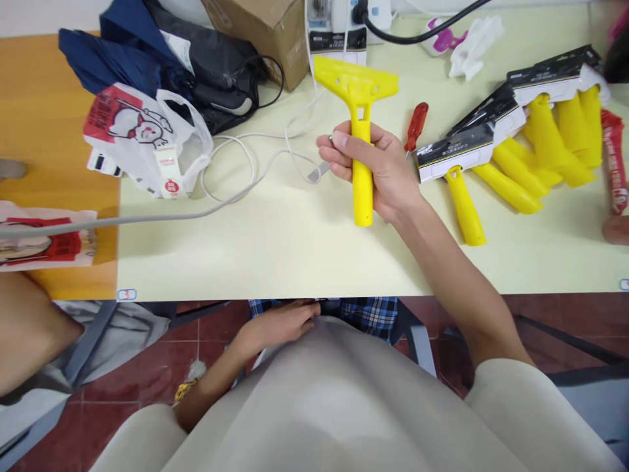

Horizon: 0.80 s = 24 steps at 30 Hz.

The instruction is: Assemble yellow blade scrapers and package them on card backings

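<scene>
My right hand (381, 164) is wrapped round the handle of a yellow plastic scraper (362, 190), its wide head pointing away from me above the table. Between the thumb and index finger a tiny shiny metal piece (331, 138) shows, too small to name surely. My left hand (289, 321) lies in my lap below the table edge, fingers stretched out, holding nothing that I can see. Just right of the scraper lies a red-handled screwdriver (417, 128), its shaft partly hidden by my right hand. Several yellow scrapers (466, 206) with black-and-white packaging cards (455, 154) lie further right.
A white plastic bag (147, 141), a dark blue umbrella (118, 56) and a cardboard box (270, 33) stand at the back left. White cables (230, 196) cross the table (275, 255). A red wrapper (614, 160) lies at the right edge. Another person's arm (34, 328) is at far left.
</scene>
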Tool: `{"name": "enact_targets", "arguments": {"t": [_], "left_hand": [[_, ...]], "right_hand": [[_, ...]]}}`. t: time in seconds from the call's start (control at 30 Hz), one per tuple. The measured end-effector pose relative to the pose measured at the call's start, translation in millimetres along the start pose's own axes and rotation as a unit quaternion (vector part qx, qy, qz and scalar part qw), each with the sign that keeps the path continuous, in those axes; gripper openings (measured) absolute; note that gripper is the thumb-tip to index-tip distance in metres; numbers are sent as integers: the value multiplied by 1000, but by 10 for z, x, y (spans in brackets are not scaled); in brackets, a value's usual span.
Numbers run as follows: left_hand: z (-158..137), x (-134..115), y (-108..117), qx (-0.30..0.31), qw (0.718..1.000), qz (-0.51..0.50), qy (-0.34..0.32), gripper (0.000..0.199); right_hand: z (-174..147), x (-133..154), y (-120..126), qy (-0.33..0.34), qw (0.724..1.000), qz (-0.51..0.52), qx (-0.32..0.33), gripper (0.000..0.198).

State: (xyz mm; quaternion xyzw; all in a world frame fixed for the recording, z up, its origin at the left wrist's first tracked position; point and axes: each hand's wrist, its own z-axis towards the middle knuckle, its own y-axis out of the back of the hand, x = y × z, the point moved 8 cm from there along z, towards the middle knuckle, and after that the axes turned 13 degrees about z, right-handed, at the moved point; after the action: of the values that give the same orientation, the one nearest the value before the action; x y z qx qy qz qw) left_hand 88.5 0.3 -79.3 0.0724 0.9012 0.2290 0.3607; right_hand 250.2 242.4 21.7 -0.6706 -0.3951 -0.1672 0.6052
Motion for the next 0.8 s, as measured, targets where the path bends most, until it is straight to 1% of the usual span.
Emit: {"name": "enact_targets", "arguments": {"t": [0.03, 0.07, 0.1, 0.13, 0.17, 0.2, 0.23, 0.27, 0.3, 0.33, 0.37, 0.4, 0.43, 0.47, 0.5, 0.57, 0.7, 0.73, 0.8], "left_hand": [[-113, -45, 32, 25, 999, -8, -20, 18], [-238, -134, 129, 40, 997, -26, -56, 15], [-365, -254, 288, 42, 992, -48, -108, 11], [-473, -371, 549, 2, 984, -77, -160, 11], [-555, -457, 871, -67, 971, -108, -204, 13], [-594, -479, 1203, -149, 957, -115, -221, 15], [-586, -447, 1514, -237, 945, -87, -209, 14], [-551, -419, 1788, -321, 924, -39, -206, 14], [-483, -377, 2017, -394, 896, -3, -206, 14], [-377, -314, 2196, -450, 868, 15, -209, 12], [-267, -234, 2343, -504, 835, 15, -219, 9], [-138, -137, 2451, -545, 809, 10, -219, 14], [-12, -35, 2527, -578, 789, 8, -211, 23], [117, 47, 2569, -594, 780, 16, -199, 32], [228, 100, 2583, -599, 777, 30, -193, 36], [333, 158, 2573, -611, 767, 53, -190, 37], [255, 201, 2499, -651, 731, 66, -195, 26], [235, 216, 2484, -656, 726, 61, -197, 24], [227, 252, 2470, -657, 727, 47, -196, 21]], "right_hand": [[7, -8, 12, 0, 1000, -10, -5, 29], [13, -18, 21, 0, 1000, -21, -9, 28], [18, -31, 26, 0, 999, -30, -12, 28], [23, -49, 28, -2, 999, -40, -12, 29], [27, -75, 30, -7, 999, -49, -11, 29], [31, -112, 33, -15, 998, -59, -7, 30], [36, -156, 41, -25, 997, -68, -4, 30], [41, -202, 56, -33, 997, -76, -1, 30], [48, -244, 79, -37, 996, -82, -1, 29], [58, -281, 108, -37, 996, -86, -2, 29], [69, -311, 141, -33, 995, -89, -5, 28], [82, -334, 177, -28, 996, -90, -10, 28], [95, -352, 212, -22, 996, -88, -15, 27], [109, -369, 245, -20, 996, -84, -19, 27], [122, -386, 277, -22, 996, -78, -24, 25], [141, -409, 332, -31, 997, -66, -36, 23], [152, -435, 375, -57, 996, -54, -39, 23], [151, -442, 377, -63, 996, -50, -38, 24], [150, -458, 381, -76, 996, -43, -36, 29]]}}
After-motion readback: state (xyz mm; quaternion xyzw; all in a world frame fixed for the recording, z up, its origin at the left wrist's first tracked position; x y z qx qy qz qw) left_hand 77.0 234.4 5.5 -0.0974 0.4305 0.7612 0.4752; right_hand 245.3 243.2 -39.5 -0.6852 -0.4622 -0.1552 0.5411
